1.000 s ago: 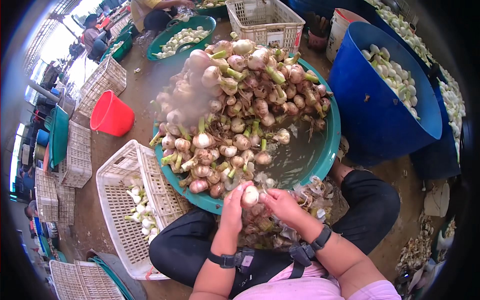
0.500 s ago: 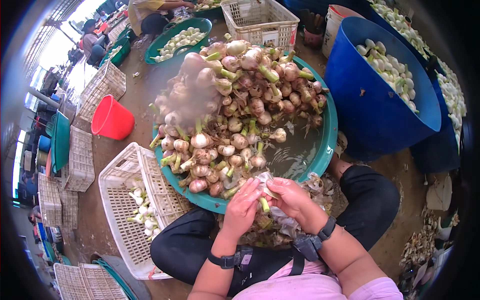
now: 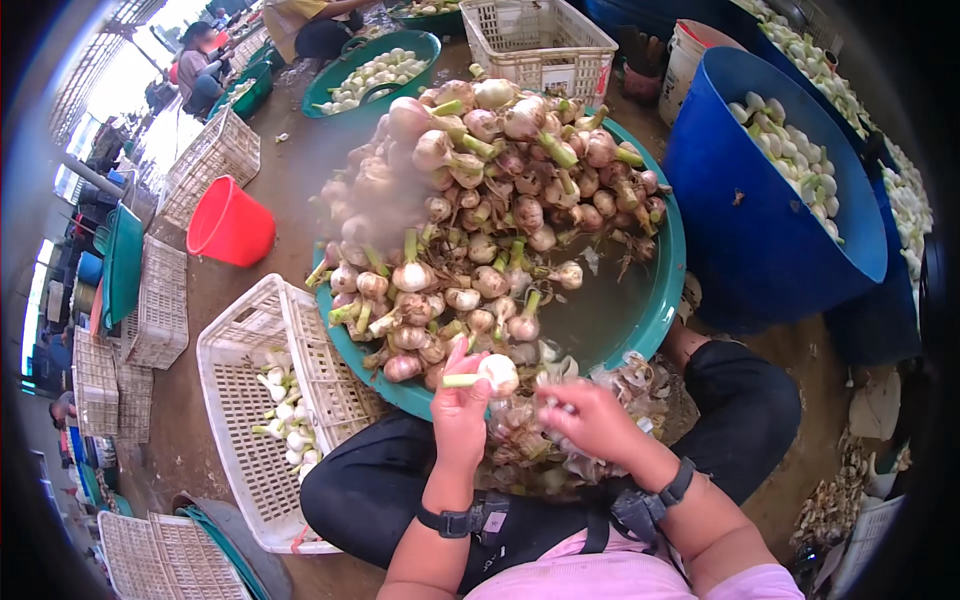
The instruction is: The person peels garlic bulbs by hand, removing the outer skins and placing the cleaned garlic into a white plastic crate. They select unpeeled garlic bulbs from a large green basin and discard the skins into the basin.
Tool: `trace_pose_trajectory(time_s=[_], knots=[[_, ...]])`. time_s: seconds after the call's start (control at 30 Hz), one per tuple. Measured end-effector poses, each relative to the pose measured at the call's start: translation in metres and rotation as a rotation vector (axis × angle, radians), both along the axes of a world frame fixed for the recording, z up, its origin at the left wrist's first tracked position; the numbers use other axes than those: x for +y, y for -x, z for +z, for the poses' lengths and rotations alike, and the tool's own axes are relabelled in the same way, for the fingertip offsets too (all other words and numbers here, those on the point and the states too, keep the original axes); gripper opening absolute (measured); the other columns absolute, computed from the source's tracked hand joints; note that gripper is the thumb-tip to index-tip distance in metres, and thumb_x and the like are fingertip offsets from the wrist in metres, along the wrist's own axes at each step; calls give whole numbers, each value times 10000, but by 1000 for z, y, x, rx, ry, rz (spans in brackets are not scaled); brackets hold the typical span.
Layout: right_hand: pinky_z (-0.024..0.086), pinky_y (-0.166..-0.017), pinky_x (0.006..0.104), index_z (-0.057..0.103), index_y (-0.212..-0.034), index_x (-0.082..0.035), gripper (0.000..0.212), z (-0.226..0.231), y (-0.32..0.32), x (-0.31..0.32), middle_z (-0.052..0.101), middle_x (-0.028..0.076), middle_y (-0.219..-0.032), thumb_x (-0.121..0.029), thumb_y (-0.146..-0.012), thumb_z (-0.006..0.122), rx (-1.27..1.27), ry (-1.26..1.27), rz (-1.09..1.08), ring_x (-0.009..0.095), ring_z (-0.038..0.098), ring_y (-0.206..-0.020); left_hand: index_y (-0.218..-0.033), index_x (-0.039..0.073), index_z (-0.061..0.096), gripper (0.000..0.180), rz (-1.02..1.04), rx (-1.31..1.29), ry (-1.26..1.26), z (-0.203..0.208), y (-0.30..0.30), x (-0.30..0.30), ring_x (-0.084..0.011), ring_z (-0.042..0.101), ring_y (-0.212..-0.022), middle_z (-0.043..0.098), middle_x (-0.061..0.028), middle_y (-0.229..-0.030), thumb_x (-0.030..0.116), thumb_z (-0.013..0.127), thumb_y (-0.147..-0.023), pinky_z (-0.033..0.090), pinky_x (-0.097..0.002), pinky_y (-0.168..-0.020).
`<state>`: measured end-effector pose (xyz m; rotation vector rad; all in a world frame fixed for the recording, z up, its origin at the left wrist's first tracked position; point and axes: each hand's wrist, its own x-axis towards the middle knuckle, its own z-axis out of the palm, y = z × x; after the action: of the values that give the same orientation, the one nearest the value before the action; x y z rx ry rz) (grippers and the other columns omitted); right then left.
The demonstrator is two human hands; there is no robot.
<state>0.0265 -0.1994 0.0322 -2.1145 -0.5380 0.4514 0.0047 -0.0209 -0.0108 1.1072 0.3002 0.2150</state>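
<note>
A garlic bulb (image 3: 499, 374), white and peeled, with a short green stem, is pinched in the fingers of my left hand (image 3: 460, 412). Just right of it, my right hand (image 3: 592, 418) is closed, slightly blurred by motion; what its fingers hold, if anything, I cannot make out. Both hands are over the near rim of a round green tub (image 3: 672, 270), which holds water and a tall heap of unpeeled garlic (image 3: 480, 215). Loose garlic skins (image 3: 640, 385) lie below and beside my right hand, between my legs.
A white slatted basket (image 3: 240, 420) with peeled garlic (image 3: 290, 425) stands at my left knee. A red bucket (image 3: 232, 225) sits farther left. At right is a tall blue tub (image 3: 720, 200) of peeled bulbs. Farther away are a white crate (image 3: 540, 45), a green basin (image 3: 425, 75) and co-workers.
My hands, together on a bulb before, have come apart. The left has turned the bulb upright into view, now bare and white; the right has pulled away to the right.
</note>
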Motion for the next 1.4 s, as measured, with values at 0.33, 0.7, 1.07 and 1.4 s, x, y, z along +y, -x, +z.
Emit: trace_pose_trajectory(time_s=[0.33,0.7,1.07,1.4], knots=[[443,-699,385,570,-742,-45,75,1,-21,12,539,98,-734,-113,-731,599,-347,-26,185,292,538,-780,-982,16,569,149,-3,267,-45,5,7,-6,-134,581,-848,571,-100,-1046,70,576,-843,479,-254,-726],[470,-712,375,575,-942,-68,224,-24,-60,33,591,118,-904,-138,-729,582,-359,359,26,291,571,-864,-934,46,535,315,490,-33,746,27,17,72,-113,551,-592,580,-49,-800,350,476,-878,512,-256,-484],[451,-709,448,626,-872,-56,277,-84,-100,40,627,153,-853,-256,-868,434,153,511,260,326,593,-822,-1132,29,423,450,65,575,265,2,-6,3,-206,528,-801,421,-119,-1135,412,441,-898,464,-302,-637],[483,-532,411,581,-704,-63,223,-35,-10,44,602,179,-686,-247,-809,513,-136,309,107,345,584,-587,-869,95,519,235,-114,614,39,-11,-14,-11,-47,415,-429,520,17,-635,331,518,-875,255,-179,-340]])
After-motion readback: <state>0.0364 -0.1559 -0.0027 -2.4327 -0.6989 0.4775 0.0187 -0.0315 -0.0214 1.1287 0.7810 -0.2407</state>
